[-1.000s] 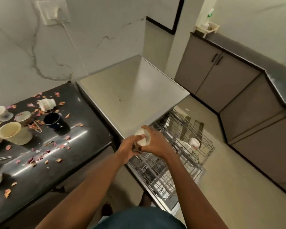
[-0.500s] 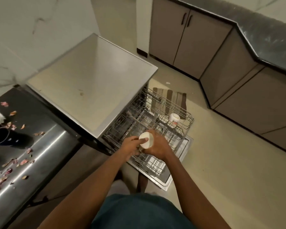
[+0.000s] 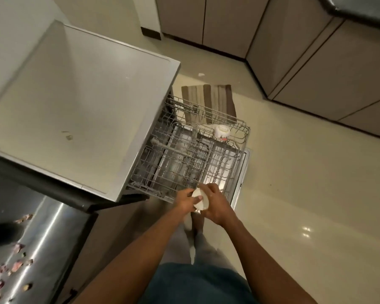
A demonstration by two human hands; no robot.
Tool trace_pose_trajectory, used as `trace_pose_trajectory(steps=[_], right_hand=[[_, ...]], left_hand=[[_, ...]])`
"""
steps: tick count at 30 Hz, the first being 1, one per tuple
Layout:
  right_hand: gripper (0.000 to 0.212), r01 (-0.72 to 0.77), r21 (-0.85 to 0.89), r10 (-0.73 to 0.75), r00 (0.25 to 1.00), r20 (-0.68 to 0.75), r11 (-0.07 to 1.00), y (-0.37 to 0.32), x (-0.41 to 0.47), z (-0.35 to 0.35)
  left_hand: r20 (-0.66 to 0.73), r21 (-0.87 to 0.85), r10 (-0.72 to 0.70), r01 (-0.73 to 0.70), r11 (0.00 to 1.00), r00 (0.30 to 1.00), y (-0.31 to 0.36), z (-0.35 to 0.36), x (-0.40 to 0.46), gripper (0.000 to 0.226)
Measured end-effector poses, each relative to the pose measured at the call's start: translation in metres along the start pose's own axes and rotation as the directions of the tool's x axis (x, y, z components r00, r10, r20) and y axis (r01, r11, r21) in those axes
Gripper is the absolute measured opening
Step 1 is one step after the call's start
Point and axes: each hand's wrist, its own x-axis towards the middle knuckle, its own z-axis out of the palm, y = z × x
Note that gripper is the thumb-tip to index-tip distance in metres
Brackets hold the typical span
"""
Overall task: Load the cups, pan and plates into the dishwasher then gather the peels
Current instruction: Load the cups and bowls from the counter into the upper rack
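Note:
I hold a small white cup [image 3: 201, 201] between both hands just above the near edge of the pulled-out wire dishwasher rack [image 3: 241, 154]. My left hand [image 3: 185, 200] pinches it from the left, thumb on its rim. My right hand [image 3: 217, 205] wraps round it from the right. Another white cup [image 3: 222, 132] with a red pattern stands in the rack's far right corner. Pink peels [image 3: 15, 266] lie scattered on the steel counter at the bottom left.
The dishwasher's flat grey top [image 3: 75, 106] fills the left. A striped brown mat [image 3: 208, 102] lies on the beige floor beyond the rack. Grey cabinets [image 3: 316, 51] run along the top and right. A dark cup [image 3: 0, 234] sits at the left edge.
The view has tilted down and right, so the counter's dishes have left the frame. Both hands with the white cup have moved lower, to the rack's near edge.

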Motion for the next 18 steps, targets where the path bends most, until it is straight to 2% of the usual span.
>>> trace_pose_trajectory(steps=[6, 8, 11, 15, 18], right_hand=[[0.087, -0.049, -0.150, 0.046, 0.999, -0.020, 0.987, 0.029, 0.025, 0.023], [0.088, -0.044, -0.191, 0.041, 0.999, -0.017, 0.981, 0.034, 0.033, 0.026], [0.091, -0.043, -0.244, 0.056, 0.997, 0.047, 0.969, 0.048, 0.054, 0.035], [0.104, -0.013, -0.322, 0.067, 0.985, 0.156, 0.947, 0.065, 0.075, 0.053], [0.104, 0.043, -0.348, 0.031, 0.978, 0.206, 0.937, 0.077, 0.089, 0.066]], left_hand=[[-0.068, 0.180, -0.041, 0.053, 0.982, 0.997, -0.007, 0.004, 0.048, 0.031], [-0.064, 0.266, -0.014, 0.030, 0.964, 0.998, -0.003, 0.006, 0.050, 0.035], [-0.050, 0.417, 0.029, -0.006, 0.909, 0.998, -0.004, 0.009, 0.070, 0.036], [-0.030, 0.531, 0.009, 0.009, 0.847, 1.000, -0.011, 0.011, 0.088, 0.036], [-0.028, 0.576, 0.007, 0.011, 0.817, 1.000, -0.015, 0.013, 0.099, 0.036]])
